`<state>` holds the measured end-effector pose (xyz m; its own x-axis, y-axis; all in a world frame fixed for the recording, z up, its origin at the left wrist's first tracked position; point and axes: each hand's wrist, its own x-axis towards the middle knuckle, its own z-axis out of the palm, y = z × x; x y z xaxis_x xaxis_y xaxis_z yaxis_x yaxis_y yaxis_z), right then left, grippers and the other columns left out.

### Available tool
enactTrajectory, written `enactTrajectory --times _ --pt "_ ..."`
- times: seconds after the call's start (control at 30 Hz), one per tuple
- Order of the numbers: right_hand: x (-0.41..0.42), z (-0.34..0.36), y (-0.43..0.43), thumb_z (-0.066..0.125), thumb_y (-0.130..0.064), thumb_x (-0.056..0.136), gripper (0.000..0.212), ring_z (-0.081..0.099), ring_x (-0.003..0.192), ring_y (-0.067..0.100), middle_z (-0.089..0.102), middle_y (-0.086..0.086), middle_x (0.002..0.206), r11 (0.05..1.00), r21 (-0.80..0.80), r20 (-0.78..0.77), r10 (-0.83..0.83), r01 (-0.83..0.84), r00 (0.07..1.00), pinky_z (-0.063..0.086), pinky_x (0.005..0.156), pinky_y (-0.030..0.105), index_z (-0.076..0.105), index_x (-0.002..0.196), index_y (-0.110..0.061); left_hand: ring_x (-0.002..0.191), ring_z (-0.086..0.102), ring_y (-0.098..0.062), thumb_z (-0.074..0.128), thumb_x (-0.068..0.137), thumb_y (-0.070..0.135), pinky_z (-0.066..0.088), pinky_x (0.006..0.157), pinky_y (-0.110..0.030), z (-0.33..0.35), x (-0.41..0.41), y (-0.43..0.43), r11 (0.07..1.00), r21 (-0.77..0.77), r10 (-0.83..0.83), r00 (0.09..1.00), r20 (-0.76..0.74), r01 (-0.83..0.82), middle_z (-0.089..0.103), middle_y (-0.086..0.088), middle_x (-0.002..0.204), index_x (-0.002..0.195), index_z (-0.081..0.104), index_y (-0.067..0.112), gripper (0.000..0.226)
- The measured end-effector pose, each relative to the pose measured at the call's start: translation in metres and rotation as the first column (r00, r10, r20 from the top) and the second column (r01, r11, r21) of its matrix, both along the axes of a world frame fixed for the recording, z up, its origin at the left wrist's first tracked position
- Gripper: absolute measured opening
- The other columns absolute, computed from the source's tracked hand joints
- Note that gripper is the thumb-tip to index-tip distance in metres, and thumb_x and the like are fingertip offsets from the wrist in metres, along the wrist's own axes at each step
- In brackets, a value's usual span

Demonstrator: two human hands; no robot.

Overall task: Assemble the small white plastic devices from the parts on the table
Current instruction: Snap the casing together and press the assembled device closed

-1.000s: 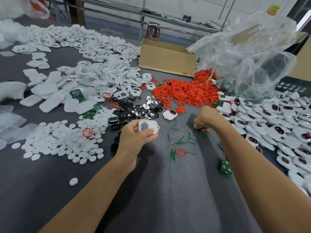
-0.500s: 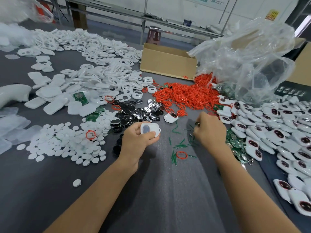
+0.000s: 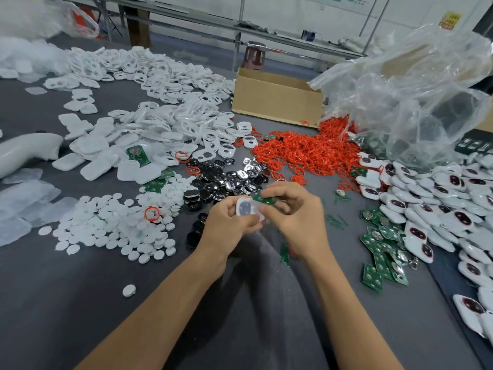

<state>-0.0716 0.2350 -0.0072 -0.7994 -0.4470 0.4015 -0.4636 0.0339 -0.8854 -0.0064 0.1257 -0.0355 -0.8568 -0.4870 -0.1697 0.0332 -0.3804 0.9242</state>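
L hand (image 3: pixel 225 225) grips a white shell (image 3: pixel 246 208), open side up, over the grey counter (image 3: pixel 80 289) mid-frame, while R hand (image 3: pixel 298 220) pinches a green circuit board (image 3: pixel 264 199) btwn thumb & fingers, its edge at, maybe touching, the shell's rim; spare boards (image 3: pixel 381 244) lie nearby to the right.

Nothing here can be read for certain. A yellow sign (image 3: pixel 450 20) on the far wall carries red marks, too blurred to make out. A black box (image 3: pixel 473 144) at the right edge shows a row of white symbols, too small to tell.
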Motion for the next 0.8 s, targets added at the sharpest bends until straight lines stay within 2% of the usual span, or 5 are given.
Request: enactTrajectory --times 0.2,0.43,0.53,0.67,0.8 --pt "0.0043 -0.0009 0.0038 0.072 0.013 0.073 0.03 0.065 0.095 0.014 0.066 0.007 0.102 0.998 0.056 -0.067 0.028 -0.024 0.997 0.051 0.085 0.024 0.067 0.097 -0.005 0.079 0.071 -0.011 0.061 0.082 -0.015 0.057 0.069 -0.021 0.0005 0.0005 -0.002 0.999 0.008 -0.037 0.999 -0.002 0.037 0.073 -0.007 0.091 0.099 0.067 0.012 0.033" --pt "0.0034 -0.0028 0.007 0.073 0.012 0.072 0.042 0.064 0.098 0.009 0.068 0.001 0.102 0.997 0.072 -0.099 0.028 -0.021 0.995 0.048 0.083 0.019 0.063 0.107 -0.01 0.083 0.071 -0.014 0.055 0.083 -0.019 0.058 0.074 -0.024 0.001 -0.0013 -0.0015 0.999 0.007 -0.045 0.999 -0.003 0.045 0.073 -0.01 0.096 0.099 0.066 0.011 0.036" --pt "0.0034 -0.0036 0.0058 0.073 0.007 0.076 0.029 0.066 0.087 0.008 0.07 -0.002 0.094 0.999 0.044 -0.085 0.007 -0.003 0.996 0.048 0.077 0.019 0.068 0.096 -0.013 0.087 0.07 -0.018 0.054 0.081 -0.022 0.059 0.077 -0.027 0.0021 -0.0008 0.0002 0.999 0.016 -0.04 0.999 -0.018 0.04 0.072 -0.012 0.097 0.099 0.066 0.009 0.037" --pt "0.001 -0.0059 0.0037 0.066 -0.005 0.087 0.013 0.067 0.061 0.019 0.067 -0.003 0.068 0.993 -0.007 0.016 -0.117 0.117 0.993 0.054 0.06 0.034 0.067 0.08 -0.016 0.099 0.068 -0.024 0.054 0.082 -0.022 0.058 0.084 -0.032 0.0025 -0.0002 0.0013 0.999 0.0 -0.052 0.998 -0.019 0.052 0.07 -0.016 0.106 0.102 0.064 0.01 0.039" --pt "-0.0032 -0.008 0.0075 0.067 -0.014 0.087 0.012 0.052 0.058 0.011 0.063 0.0 0.065 0.989 0.075 -0.006 -0.129 0.129 0.992 0.041 0.058 0.029 0.069 0.077 -0.019 0.104 0.067 -0.025 0.058 0.082 -0.02 0.058 0.082 -0.028 0.0015 0.0014 0.0036 0.994 -0.032 -0.102 0.994 -0.031 0.101 0.07 -0.016 0.11 0.111 0.063 0.008 0.041"
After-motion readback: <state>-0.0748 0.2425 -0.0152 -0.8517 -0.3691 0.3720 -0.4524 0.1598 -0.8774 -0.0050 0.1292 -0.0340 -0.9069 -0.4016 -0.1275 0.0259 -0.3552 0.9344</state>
